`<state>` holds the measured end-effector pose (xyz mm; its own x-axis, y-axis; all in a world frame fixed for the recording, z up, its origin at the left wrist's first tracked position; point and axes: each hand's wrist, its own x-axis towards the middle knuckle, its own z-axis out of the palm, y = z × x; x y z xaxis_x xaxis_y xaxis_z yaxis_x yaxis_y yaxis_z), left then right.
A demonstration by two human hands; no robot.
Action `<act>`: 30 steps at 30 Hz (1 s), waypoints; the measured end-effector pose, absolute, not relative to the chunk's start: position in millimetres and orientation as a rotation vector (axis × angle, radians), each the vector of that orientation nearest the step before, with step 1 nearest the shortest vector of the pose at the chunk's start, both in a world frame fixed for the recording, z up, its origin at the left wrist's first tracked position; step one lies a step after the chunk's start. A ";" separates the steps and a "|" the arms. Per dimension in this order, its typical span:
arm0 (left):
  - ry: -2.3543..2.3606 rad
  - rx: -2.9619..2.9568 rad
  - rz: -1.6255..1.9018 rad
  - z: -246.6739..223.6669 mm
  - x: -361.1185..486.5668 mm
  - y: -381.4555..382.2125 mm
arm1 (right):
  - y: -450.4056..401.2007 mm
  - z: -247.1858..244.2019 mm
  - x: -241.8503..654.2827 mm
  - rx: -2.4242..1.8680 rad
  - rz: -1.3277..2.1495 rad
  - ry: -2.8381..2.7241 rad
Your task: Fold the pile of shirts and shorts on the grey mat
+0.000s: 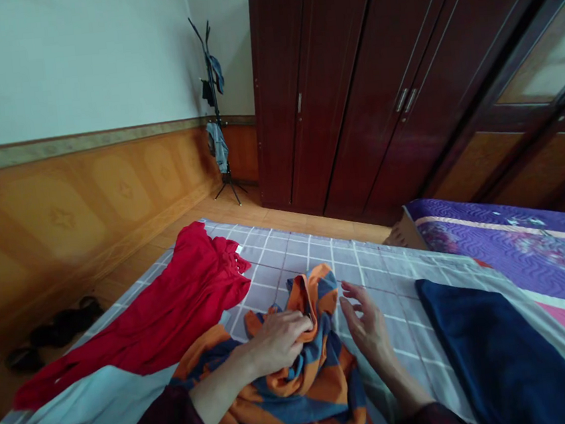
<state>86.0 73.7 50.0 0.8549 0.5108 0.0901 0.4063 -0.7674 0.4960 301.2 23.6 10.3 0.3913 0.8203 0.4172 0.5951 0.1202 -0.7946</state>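
An orange and blue garment (329, 384) lies bunched on a grey checked sheet (394, 281). My left hand (281, 340) is closed on its fabric near the collar. To the right of the collar, my right hand (365, 317) is raised with its fingers apart and nothing in them. A red garment (172, 309) is spread out on the left, beside a pale blue cloth (92, 410). On the right lies a dark blue folded garment (505, 344).
Beyond the sheet's far edge stand dark red wardrobes (340, 86) and a coat rack (217, 105) with clothes on it. A purple patterned quilt (505, 237) is at the right. Dark shoes (59, 330) sit on the floor at left.
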 end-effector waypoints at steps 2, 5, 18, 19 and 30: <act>0.628 2.651 0.272 48.1 87.4 70.4 | 37.1 20.0 306.3 -1.568 0.093 -1.507; 0.591 2.745 0.232 49.1 87.1 68.5 | 64.3 30.2 308.6 -1.544 0.006 -1.689; 0.881 2.526 0.694 40.0 74.2 83.0 | 69.7 21.6 302.9 -1.535 0.044 -1.647; 0.942 2.493 0.752 36.6 72.2 88.5 | 60.8 31.6 308.6 -1.528 0.042 -1.608; 0.730 1.984 0.599 38.0 65.5 105.7 | -98.5 126.8 338.1 -1.551 0.184 -0.835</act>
